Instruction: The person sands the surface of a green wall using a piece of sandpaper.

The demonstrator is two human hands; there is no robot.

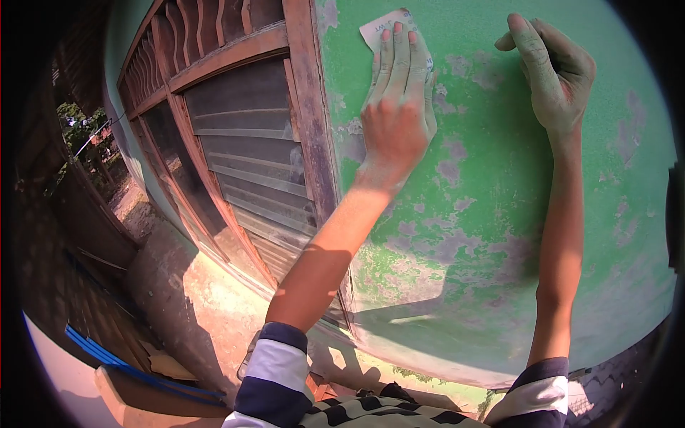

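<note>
My left hand [399,103] presses a piece of sandpaper [372,33] against the green wall [485,178]. Its fingers lie together over the sheet, whose pale printed backing shows past the fingertips. To the right, my right hand [560,75] is raised close to the wall with its fingers curled in and thumb bent. Nothing shows in it. Pale dust coats both hands. Around and below them, the green paint is worn off in grey patches.
A brown wooden window frame [314,121] with louvred slats [250,150] borders the wall on the left. Blue pipes [128,364] lie at lower left, by a wooden piece [121,396]. A sunlit concrete floor [221,299] runs along the wall's foot.
</note>
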